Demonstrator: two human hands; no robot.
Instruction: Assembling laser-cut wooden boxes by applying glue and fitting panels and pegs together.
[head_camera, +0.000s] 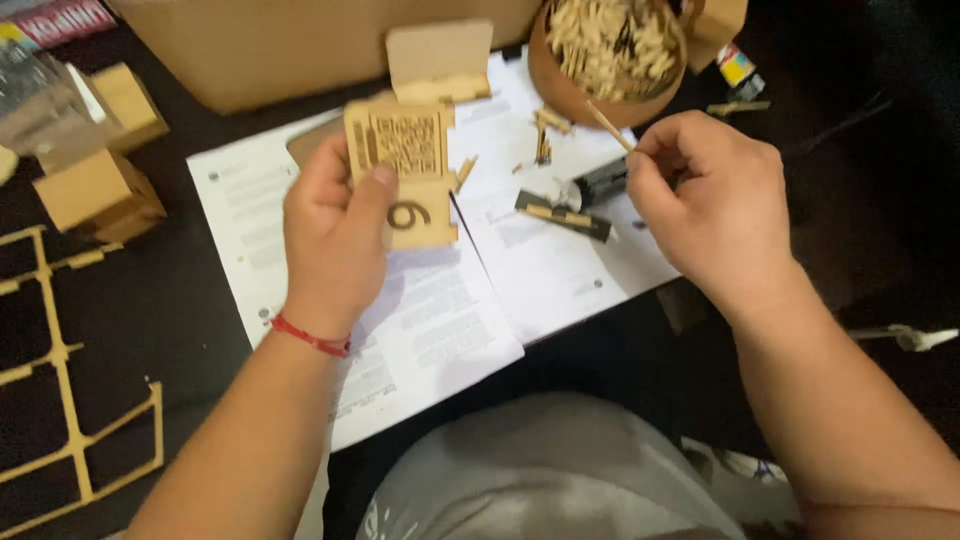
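Note:
My left hand (335, 232) holds a flat laser-cut wooden panel (403, 165) upright, thumb pressed on its front; the panel bears an engraved square code pattern and a cut-out digit. My right hand (712, 205) pinches a thin wooden stick (608, 125) between thumb and forefinger, its tip pointing up and left, apart from the panel. Both hands hover above printed white paper sheets (545, 270) on a dark table. A red thread bracelet (312, 338) circles my left wrist.
A brown bowl (556, 80) full of small wooden pieces stands at the back. Small wooden boxes (98, 192) sit left, a cardboard box (270, 45) behind. A cut-out wooden frame (60, 390) lies lower left. Dark strips and small wooden bits (565, 215) lie on the paper.

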